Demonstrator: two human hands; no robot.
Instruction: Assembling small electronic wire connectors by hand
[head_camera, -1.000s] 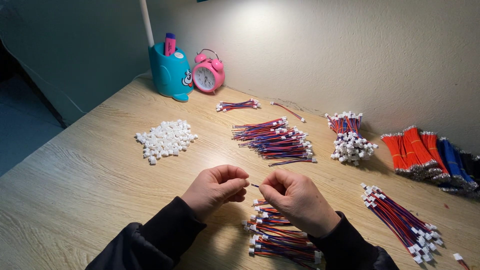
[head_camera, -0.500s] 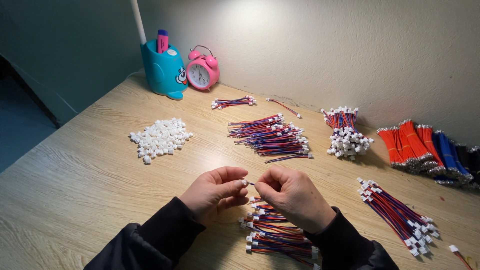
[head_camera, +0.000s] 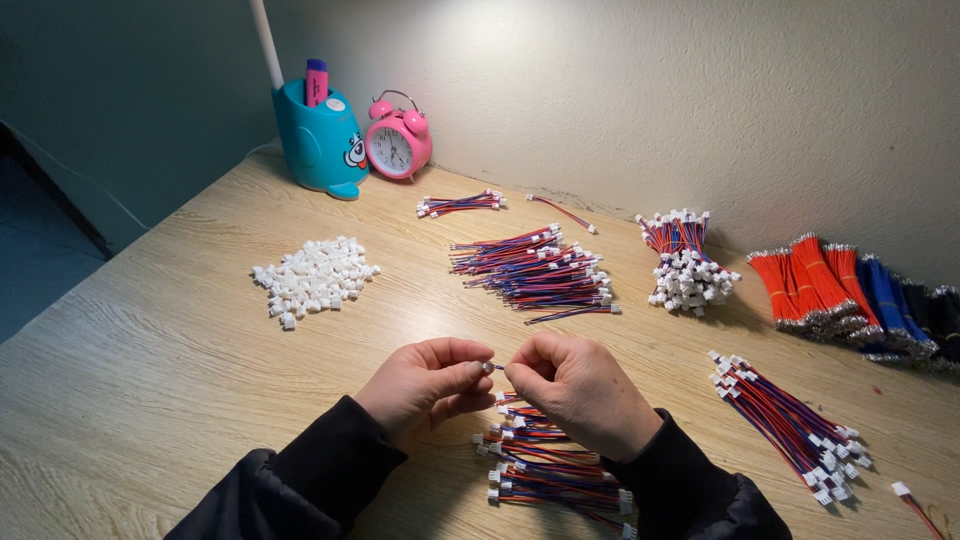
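Above the wire pile (head_camera: 545, 470) — both hands (head_camera: 500, 385) unmoved, still pinching a connector (head_camera: 489, 367).

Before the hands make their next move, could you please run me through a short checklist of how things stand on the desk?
1. Small white connector pinched between the left hand and right hand: ok, both sets of fingertips meet on it.
2. Wire fully seated in that connector: cannot tell, the fingers hide it.
3. Pile of loose white connectors within sight, left of the hands: ok.
4. Red-and-blue wire leads piled ahead of the hands: ok.
5. Finished leads lying under the wrists: ok, bundled loosely.
6. Pink alarm clock and blue pen holder well away from the hands: ok.
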